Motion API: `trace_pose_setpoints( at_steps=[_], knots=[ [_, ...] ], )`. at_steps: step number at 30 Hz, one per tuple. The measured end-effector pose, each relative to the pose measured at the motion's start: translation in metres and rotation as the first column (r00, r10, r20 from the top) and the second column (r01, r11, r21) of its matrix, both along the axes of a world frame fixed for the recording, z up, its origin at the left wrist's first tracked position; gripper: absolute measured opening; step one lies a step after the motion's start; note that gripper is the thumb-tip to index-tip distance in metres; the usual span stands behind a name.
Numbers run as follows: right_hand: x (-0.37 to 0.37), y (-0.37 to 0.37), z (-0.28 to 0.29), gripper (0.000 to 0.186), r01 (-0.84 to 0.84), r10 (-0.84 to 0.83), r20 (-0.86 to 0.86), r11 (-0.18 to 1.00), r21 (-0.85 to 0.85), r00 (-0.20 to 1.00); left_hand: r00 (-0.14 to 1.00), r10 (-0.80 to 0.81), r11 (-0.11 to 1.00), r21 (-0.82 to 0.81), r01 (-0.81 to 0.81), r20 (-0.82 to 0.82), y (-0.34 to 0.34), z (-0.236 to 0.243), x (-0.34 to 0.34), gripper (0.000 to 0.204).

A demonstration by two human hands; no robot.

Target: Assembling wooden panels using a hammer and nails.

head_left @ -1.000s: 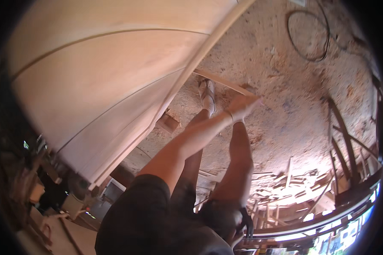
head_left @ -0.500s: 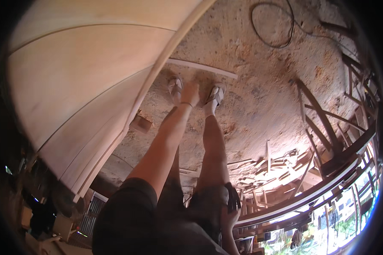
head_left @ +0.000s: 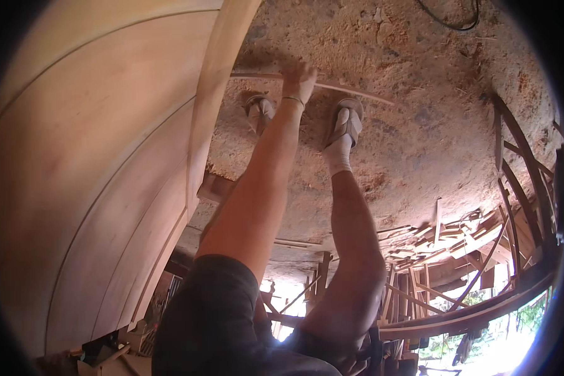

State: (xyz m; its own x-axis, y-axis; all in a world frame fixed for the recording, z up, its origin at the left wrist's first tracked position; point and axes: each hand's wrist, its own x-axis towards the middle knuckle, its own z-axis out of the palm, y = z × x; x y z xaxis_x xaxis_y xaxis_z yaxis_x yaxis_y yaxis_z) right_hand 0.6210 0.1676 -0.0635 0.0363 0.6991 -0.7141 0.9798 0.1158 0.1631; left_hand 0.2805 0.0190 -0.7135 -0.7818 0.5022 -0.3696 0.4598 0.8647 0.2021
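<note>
My left hand [head_left: 301, 81] reaches down to the floor just beyond my feet, a thin band around its wrist. Its fingers are closed on a long, thin wooden strip [head_left: 354, 92] that lies crosswise, with a length showing on each side of the hand. The strip's left end runs up to the edge of a large pale wooden panel [head_left: 100, 138] made of joined boards. My right hand cannot be made out in the present view. Both feet, in sandals [head_left: 347, 122] and light socks, stand just on the near side of the strip.
A wooden block [head_left: 216, 187] sits beside the panel's lower edge. Dark lumber pieces [head_left: 526, 163] lean on the right, near a pile of wood offcuts [head_left: 442, 241]. A dark cable [head_left: 460, 26] lies on the dusty dirt floor [head_left: 413, 144] at the far right.
My left hand has gone from hovering between my feet to gripping the strip. The view has shifted, and the right hand seen near my knee no longer shows.
</note>
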Motion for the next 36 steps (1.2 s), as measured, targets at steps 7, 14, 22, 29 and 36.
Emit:
trace_pose_setpoints(
  at_steps=[7, 14, 22, 29, 36],
  knots=[
    [0.012, 0.018, 0.023, 0.041, 0.003, -0.019, -0.156, 0.995, -0.098, 0.988, 0.720, -0.006, 0.765, 0.467, -0.443, 0.694, 0.117, 0.230, -0.002, 0.006],
    [-0.036, 0.062, 0.018, 0.057, -0.360, 0.306, -0.229, 0.897, -0.256, 0.924, 0.492, 0.120, -0.079, 0.502, -0.861, 0.862, 0.124, 0.559, -0.016, 0.045],
    [-0.190, 0.091, 0.086, 0.034, -0.261, -0.121, -0.414, 0.611, -0.748, 0.902, 0.103, 0.168, -0.629, 0.188, -0.755, 0.980, -0.020, 0.821, 0.040, 0.031],
    [-0.288, 0.045, 0.222, 0.095, -0.693, -0.612, -0.594, 0.102, -0.714, 0.522, 0.086, 0.200, -0.884, 0.218, -0.413, 0.976, -0.101, 0.903, 0.095, 0.037],
    [-0.345, -0.074, 0.325, 0.063, -0.952, -0.711, -0.656, -0.061, -0.300, 0.252, 0.242, 0.232, -0.928, 0.289, -0.234, 0.942, -0.171, 0.933, 0.120, 0.043]
  ],
)
